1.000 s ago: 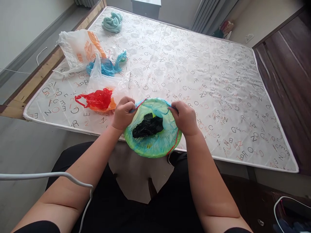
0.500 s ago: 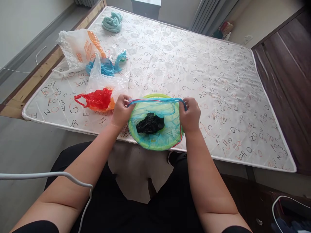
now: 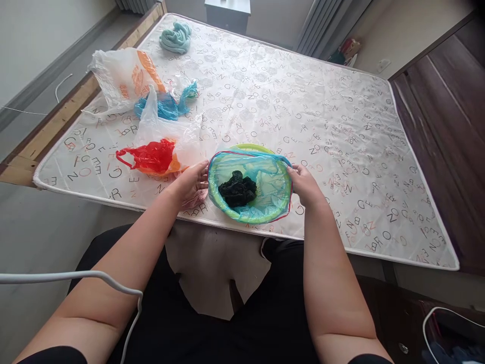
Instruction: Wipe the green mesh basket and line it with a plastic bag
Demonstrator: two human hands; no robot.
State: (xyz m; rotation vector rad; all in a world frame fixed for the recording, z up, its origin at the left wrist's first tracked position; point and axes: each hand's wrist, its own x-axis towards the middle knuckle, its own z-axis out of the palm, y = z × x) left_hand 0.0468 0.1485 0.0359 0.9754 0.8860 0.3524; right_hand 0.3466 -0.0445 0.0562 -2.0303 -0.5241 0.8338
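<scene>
A light green round basket (image 3: pixel 250 220) sits at the mattress's near edge, lined with a thin translucent blue plastic bag (image 3: pixel 271 169) with a red drawstring. The bag's mouth is folded over part of the rim; at the back, some green rim shows beyond it. Inside lies a crumpled black plastic bag (image 3: pixel 238 189). My right hand (image 3: pixel 306 186) pinches the blue bag's edge at the right of the rim. On the left, my left hand (image 3: pixel 191 181) rests against the basket's side, fingers stretched out and slightly apart.
Left of the basket lie a red plastic bag (image 3: pixel 155 155) on a white one (image 3: pixel 185 134), a bunched blue bag (image 3: pixel 164 106) and a white-orange bag (image 3: pixel 129 76). A teal cloth (image 3: pixel 176 38) is farther back on the mattress (image 3: pixel 322 126). A white cable (image 3: pixel 76 276) crosses my left forearm.
The blue bag's far edge, earlier stretched taut between both hands above the basket, now lies lower and spread around the rim. My left hand has loosened; both hands moved down to the sides.
</scene>
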